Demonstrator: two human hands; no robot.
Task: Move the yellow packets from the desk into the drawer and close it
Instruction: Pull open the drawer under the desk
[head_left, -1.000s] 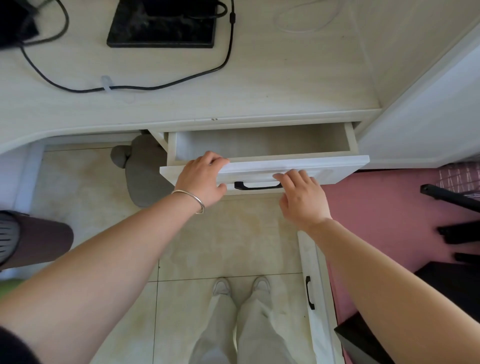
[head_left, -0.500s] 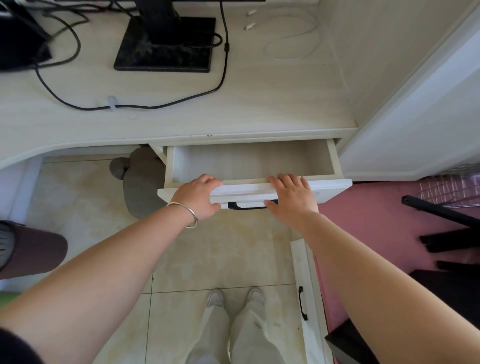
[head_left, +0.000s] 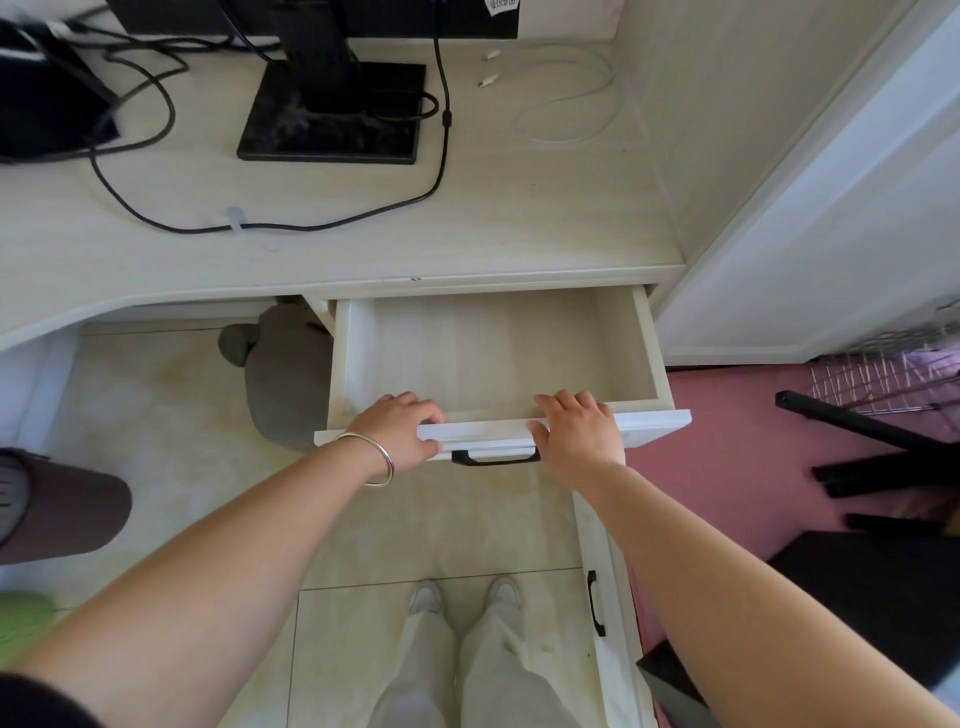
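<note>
Head camera, looking down from my own eyes. A white drawer (head_left: 652, 358) stands open under the right end of a pale wood desk (head_left: 519, 218), its light wooden bottom in plain sight. Both my hands grip the top edge of its front panel. My left hand (head_left: 400, 431), with a silver bangle (head_left: 382, 457) at the wrist, has its fingers curled over the edge into the drawer and its thumb on the outside face. My right hand (head_left: 579, 431) holds the same edge a little further right, fingers hooked over it. Between the two hands, just below, sits the drawer's black handle (head_left: 496, 458), touched by neither. On the desk are a black monitor base (head_left: 332, 124), a looping black cable (head_left: 363, 221) and a coiled white cable (head_left: 566, 98). Below, my pale shoes (head_left: 426, 597) stand on cream floor tiles.
</note>
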